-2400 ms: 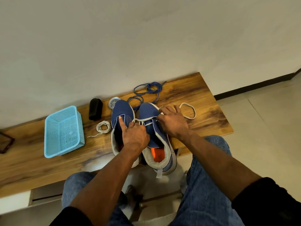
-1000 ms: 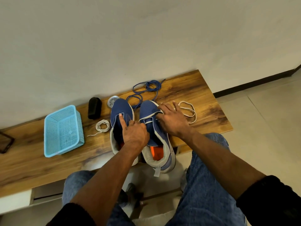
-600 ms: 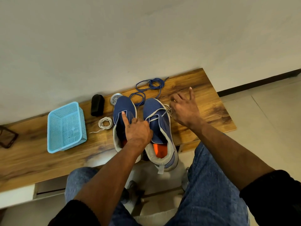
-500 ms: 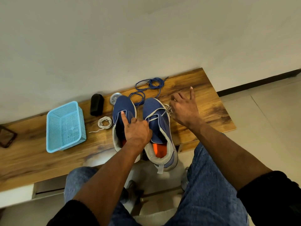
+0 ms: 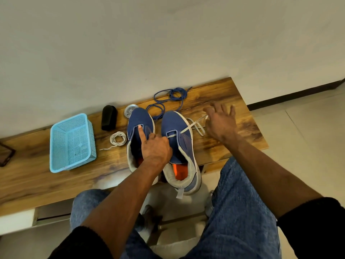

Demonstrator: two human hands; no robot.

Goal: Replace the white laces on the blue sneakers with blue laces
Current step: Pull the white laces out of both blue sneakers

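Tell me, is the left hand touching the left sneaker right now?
Touching. The head view shows the left hand resting on the left sneaker, its index finger laid along the tongue opening.

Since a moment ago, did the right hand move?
Yes. The right hand left the right blue sneaker and went rightward, farther over the brown wooden bench, with its fingers spread and the white lace trailing beside it.
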